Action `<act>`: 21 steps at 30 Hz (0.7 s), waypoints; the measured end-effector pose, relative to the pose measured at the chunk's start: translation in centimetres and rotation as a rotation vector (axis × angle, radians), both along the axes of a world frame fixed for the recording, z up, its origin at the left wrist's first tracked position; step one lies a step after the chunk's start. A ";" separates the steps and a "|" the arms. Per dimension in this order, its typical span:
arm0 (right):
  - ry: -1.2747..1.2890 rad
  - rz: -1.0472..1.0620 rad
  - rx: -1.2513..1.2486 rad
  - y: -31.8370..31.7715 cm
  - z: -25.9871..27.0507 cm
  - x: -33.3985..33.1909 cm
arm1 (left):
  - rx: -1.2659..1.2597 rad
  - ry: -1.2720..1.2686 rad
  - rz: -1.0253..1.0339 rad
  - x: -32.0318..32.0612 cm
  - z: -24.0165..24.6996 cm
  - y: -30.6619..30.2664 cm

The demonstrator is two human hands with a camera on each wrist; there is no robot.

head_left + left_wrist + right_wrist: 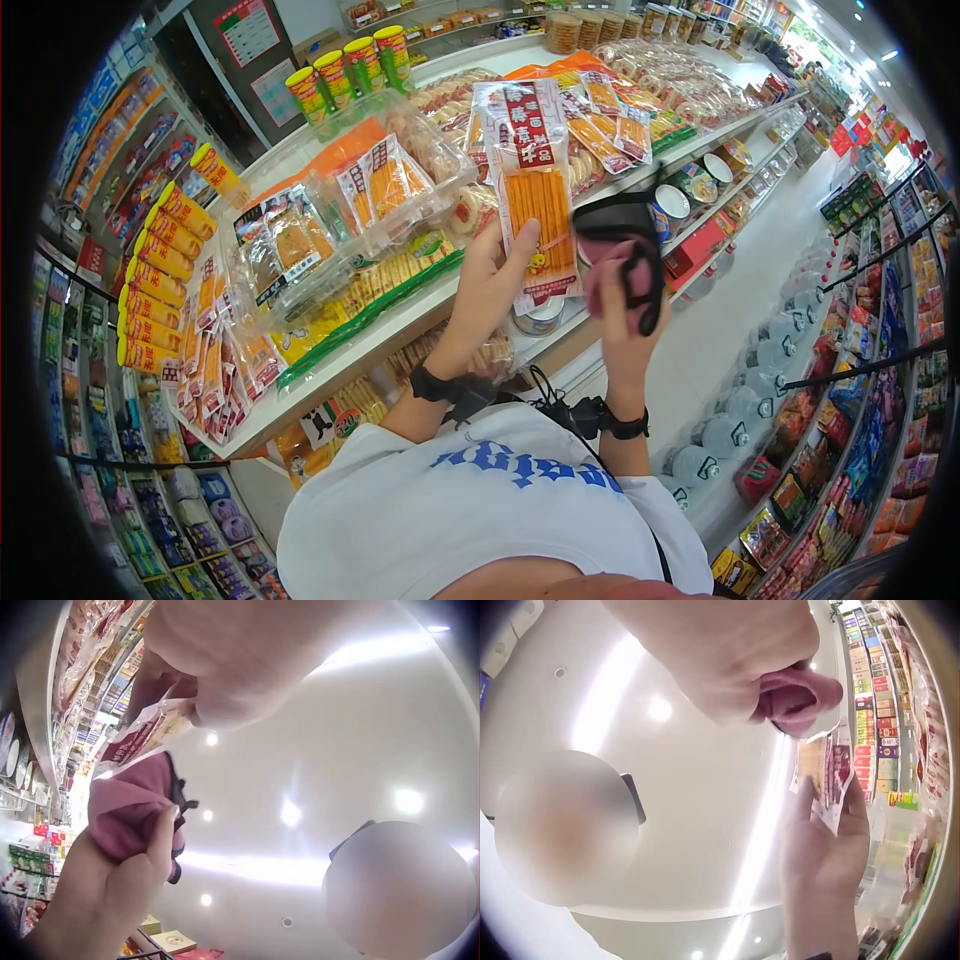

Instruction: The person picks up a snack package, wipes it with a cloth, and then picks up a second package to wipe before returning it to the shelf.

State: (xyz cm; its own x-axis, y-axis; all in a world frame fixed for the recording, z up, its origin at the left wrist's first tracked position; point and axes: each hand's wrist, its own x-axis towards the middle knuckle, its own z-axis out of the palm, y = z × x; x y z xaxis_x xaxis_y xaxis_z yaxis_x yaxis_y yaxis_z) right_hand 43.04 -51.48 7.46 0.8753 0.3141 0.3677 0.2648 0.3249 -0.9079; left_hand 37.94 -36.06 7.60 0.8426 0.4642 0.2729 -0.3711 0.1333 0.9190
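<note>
My left hand (490, 285) grips the lower part of a clear snack packet (535, 215), thumb across its front. Orange-brown sticks show through it under a red label with white characters. Beside it, my right hand (622, 345) holds a pink cloth with black edging (612, 270). In the left wrist view the pink cloth (131, 806) is folded open like a pouch, the right thumb on its black edge. The right wrist view shows a hollow fold in the cloth (799, 697), close above the packet (825, 776).
A white display shelf (330, 370) carries a clear plastic box (400, 225) of packets, yellow canisters (155, 300) and many bagged snacks. Tins (700, 185) stand on the lower shelf. Along the aisle floor (740, 290) stand several large clear bottles (725, 435), with stocked shelves on both sides.
</note>
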 end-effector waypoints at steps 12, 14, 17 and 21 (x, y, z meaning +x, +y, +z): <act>0.176 0.166 -0.071 0.6 -1.9 1.3 | 0.164 0.035 -0.058 0.1 -1.1 0.7; 0.223 0.074 -0.046 0.7 -2.2 1.4 | 0.216 0.040 -0.106 0.0 -1.2 0.9; 0.213 -0.023 -0.036 0.6 -2.0 1.7 | 0.132 0.139 -0.188 -0.8 -0.6 0.8; 0.261 0.006 0.015 -0.1 -2.0 2.4 | 0.256 0.188 -0.218 -1.4 -0.9 1.9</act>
State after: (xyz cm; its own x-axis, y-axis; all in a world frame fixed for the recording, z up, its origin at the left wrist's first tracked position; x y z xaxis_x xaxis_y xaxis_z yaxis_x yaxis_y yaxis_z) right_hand 45.42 -51.62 5.48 0.9392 0.3159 0.1344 0.0201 0.3400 -0.9402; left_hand 36.58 -34.12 6.70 0.9604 0.2055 0.1882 -0.1813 -0.0522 0.9820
